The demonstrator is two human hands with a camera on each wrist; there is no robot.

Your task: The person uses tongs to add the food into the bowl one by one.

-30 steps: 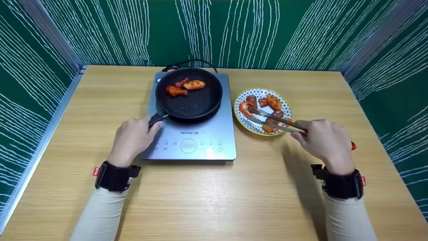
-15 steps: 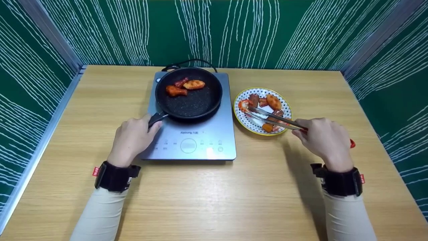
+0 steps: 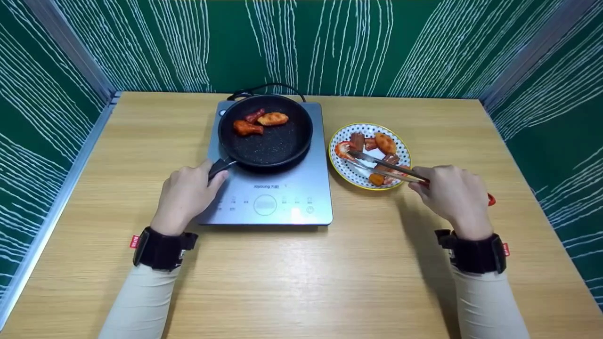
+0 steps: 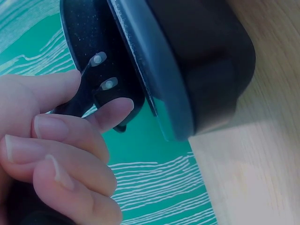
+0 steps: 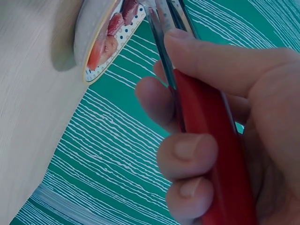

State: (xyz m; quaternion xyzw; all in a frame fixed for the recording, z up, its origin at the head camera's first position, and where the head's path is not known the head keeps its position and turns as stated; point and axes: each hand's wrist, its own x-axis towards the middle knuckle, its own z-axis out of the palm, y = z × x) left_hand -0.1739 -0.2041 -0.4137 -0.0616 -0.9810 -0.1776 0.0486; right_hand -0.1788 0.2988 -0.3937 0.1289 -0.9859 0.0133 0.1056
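My left hand [image 3: 191, 197] grips the black handle [image 3: 220, 168] of a frying pan [image 3: 268, 148]. In the pan lie a drumstick [image 3: 248, 127], a chicken wing [image 3: 272, 119] and a dark red meat piece [image 3: 255, 116]. My right hand [image 3: 452, 197] holds metal tongs [image 3: 393, 165] by their red handles [image 5: 206, 140], fingers curled round them. The tong tips reach over the left part of a dotted plate [image 3: 346, 175], right at a shrimp [image 3: 344, 150]. Also on the plate are sausage pieces [image 3: 357, 142], another wing [image 3: 385, 143] and a small orange-brown piece [image 3: 376, 179].
The pan stands on a silver induction cooker [image 3: 245, 212] with a black cord [image 3: 273, 85] behind it. The plate sits on the wooden table [image 3: 301, 282] to the cooker's right. Green walls with white streaks [image 3: 330, 47] enclose the back and sides.
The tong arms have drawn closer together at the shrimp, and my right hand has shifted slightly left. The left hand and the pan stay in place.
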